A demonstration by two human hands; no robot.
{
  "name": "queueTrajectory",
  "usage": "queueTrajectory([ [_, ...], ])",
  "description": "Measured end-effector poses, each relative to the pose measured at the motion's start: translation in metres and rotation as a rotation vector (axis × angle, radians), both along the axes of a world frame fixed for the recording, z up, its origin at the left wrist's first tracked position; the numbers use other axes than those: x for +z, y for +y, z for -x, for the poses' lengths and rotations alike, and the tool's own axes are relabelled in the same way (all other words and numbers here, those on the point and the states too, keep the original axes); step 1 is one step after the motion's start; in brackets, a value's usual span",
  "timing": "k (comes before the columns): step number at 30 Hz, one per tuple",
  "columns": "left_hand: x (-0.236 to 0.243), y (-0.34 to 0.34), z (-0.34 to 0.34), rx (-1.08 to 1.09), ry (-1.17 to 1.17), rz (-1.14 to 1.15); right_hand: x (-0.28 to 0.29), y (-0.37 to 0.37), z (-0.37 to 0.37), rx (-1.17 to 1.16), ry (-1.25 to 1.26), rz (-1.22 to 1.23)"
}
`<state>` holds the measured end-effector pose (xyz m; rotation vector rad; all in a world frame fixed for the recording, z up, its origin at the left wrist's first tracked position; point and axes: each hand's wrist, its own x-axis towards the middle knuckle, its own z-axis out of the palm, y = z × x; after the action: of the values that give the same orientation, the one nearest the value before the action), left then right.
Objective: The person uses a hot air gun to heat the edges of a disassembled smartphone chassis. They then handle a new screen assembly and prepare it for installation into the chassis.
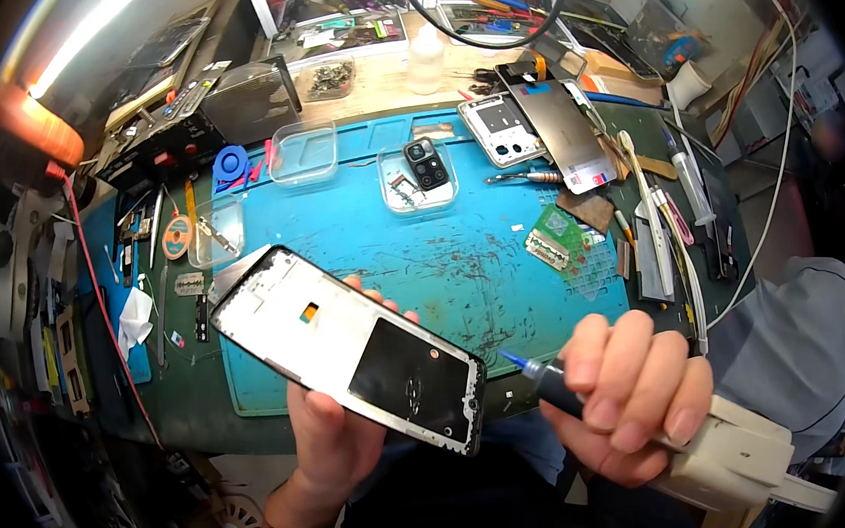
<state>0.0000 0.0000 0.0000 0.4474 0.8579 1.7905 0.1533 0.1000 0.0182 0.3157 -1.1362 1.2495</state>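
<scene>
Right grip (631, 396), mine, raised: fingers wrapped around one dark applicator (555, 387), its blue nozzle (515, 358) pointing up-left; phone frame (334, 340), one: left of that nozzle, apart, above the blue mat (341, 236), long axis slanting upper left to lower right, lower-right end nearest; my left grip (335, 435) beneath, thumb and fingers pinching opposite long edges

The phone frame (350, 352) partly hides the left hand (335, 438).
</scene>
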Motion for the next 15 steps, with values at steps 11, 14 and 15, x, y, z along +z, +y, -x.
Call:
queueTrajectory([
  [11, 0.002, 0.004, -0.006, 0.012, -0.058, 0.042, 0.001, 0.0, -0.007, 0.074, -0.14, 0.106],
  [14, 0.002, 0.004, -0.005, 0.015, -0.061, 0.039, 0.002, 0.0, -0.007, 0.098, -0.151, 0.111],
  [15, 0.001, 0.004, -0.005, 0.016, -0.061, 0.036, 0.002, 0.0, -0.007, 0.106, -0.156, 0.11],
])
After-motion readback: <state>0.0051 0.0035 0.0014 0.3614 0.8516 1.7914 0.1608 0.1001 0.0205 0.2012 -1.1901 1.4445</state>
